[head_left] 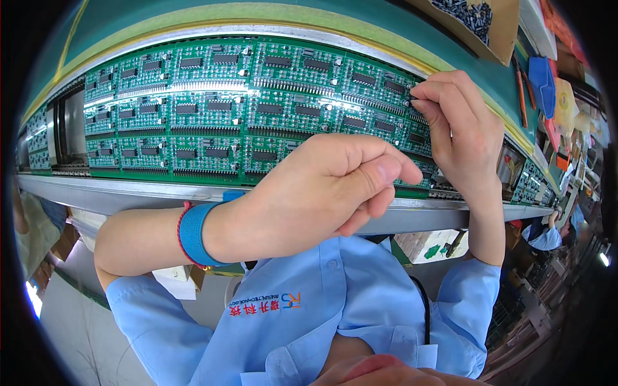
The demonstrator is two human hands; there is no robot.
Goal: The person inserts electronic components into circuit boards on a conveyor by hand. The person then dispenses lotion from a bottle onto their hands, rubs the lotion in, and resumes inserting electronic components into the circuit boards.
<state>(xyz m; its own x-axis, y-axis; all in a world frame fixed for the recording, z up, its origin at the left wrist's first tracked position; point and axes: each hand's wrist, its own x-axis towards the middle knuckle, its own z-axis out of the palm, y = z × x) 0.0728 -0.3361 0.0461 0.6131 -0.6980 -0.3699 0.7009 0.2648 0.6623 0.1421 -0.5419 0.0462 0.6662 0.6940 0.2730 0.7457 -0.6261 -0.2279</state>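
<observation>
Rows of green circuit boards point(212, 116), joined in panels and fitted with black chips and pin rows, lie along a metal-edged conveyor track before me. At the right end of the large panel, my right hand point(465, 128) pinches with thumb and forefinger at the board's upper edge. Something tiny and dark shows at those fingertips, too small to name. My left hand point(315, 186) hovers over the lower middle of the boards, its fingers curled in and the thumb pressed against the forefinger. Whatever it holds, if anything, is hidden. A blue wrist strap point(195, 233) circles my left wrist.
The track's near metal rail point(141, 196) runs between my body and the boards. Beyond the far rail, a cardboard box point(499, 32) holds many small dark parts. Pliers-like tools with red handles point(521, 93) and a blue bin point(542, 87) are at the far right.
</observation>
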